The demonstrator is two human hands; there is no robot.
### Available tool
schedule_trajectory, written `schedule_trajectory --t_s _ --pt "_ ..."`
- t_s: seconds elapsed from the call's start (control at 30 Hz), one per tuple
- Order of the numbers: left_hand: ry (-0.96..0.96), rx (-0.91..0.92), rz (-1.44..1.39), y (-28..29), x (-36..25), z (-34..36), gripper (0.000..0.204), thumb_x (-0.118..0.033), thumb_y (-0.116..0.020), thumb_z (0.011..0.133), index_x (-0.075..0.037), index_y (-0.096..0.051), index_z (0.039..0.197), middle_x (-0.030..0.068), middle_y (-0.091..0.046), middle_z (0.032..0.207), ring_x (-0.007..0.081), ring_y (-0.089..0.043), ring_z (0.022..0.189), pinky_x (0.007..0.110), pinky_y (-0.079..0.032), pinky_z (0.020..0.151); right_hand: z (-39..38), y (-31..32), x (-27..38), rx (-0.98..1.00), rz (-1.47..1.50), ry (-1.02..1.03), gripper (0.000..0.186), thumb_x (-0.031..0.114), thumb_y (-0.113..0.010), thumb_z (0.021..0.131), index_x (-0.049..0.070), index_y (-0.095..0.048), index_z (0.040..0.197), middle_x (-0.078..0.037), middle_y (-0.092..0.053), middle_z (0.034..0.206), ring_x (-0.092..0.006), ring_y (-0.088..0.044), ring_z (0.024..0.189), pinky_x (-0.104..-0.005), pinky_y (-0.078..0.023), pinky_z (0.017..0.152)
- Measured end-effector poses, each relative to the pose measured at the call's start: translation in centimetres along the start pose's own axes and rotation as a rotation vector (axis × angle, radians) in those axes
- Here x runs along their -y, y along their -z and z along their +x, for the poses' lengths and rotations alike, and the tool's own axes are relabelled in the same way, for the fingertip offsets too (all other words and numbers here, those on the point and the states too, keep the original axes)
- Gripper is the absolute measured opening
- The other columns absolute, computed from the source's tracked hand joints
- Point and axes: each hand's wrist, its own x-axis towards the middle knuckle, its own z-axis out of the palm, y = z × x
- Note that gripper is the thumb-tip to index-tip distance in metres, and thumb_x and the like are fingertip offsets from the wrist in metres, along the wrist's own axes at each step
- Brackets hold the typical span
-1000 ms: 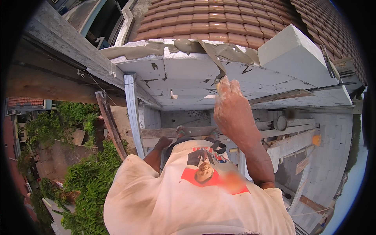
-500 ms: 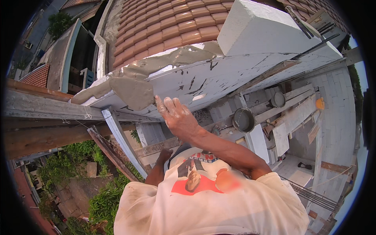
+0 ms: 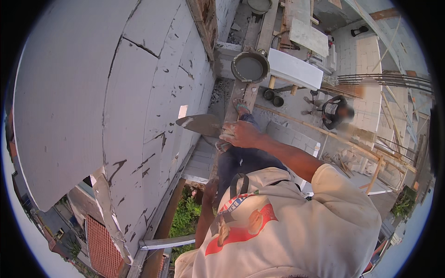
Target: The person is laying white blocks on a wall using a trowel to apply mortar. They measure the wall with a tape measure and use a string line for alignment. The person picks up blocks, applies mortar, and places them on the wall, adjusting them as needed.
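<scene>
My right hand is closed around the handle of a trowel. Grey mortar smears the blade, which points left toward the white block wall without resting on a bucket. Low beside my left thigh hangs my left hand, dark and partly in shadow; its fingers are too unclear to read. Ahead of the trowel, a round black bucket holding grey mortar stands on the scaffold planks. Dark mortar streaks mark the wall's joints.
My sandalled foot is on the narrow planks, high above a lower floor. Down there a person sits near two small buckets. A white block lies right of the mortar bucket; another bucket stands farther off. Rebar lies at right.
The view has swung rightward, from the mortar-covered wall top to the planks and bucket. My right hand has brought the trowel away from the wall top.
</scene>
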Motion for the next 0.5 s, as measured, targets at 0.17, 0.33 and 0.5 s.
schedule_trajectory --t_s 0.17,0.33,0.5 --pt "0.336 0.117 0.269 -1.2 0.2 6.4 0.076 -0.052 -0.069 0.093 0.013 -0.056 0.129 0.0221 -0.067 0.117 0.0282 -0.064 0.107 0.04 -0.051 0.092 6.0 1.6 -20.8 -0.072 -0.092 -0.567 0.045 0.031 -0.066 0.09 -0.002 -0.065 0.121 -0.029 -0.072 0.104 -0.0451 -0.07 0.102 -0.0523 -0.057 0.088" --pt "0.551 0.004 0.686 -5.9 -4.6 13.2 0.119 -0.065 -0.084 0.073 0.02 -0.036 0.142 0.037 -0.053 0.139 0.0461 -0.056 0.129 0.046 -0.048 0.105 15.2 4.0 -39.0 -0.171 -0.13 -0.784 0.038 0.029 -0.065 0.089 -0.003 -0.071 0.109 -0.03 -0.072 0.106 -0.0451 -0.07 0.104 -0.0518 -0.057 0.091" --pt "0.718 -0.036 0.835 -9.0 -4.0 17.8 0.141 -0.076 -0.081 0.067 0.02 -0.02 0.151 0.0414 -0.033 0.154 0.0467 -0.037 0.147 0.05 -0.037 0.117 25.3 6.6 -49.5 -0.221 -0.287 -0.867 0.026 0.013 -0.056 0.096 -0.002 -0.07 0.111 -0.022 -0.073 0.111 -0.0391 -0.072 0.106 -0.048 -0.061 0.086"
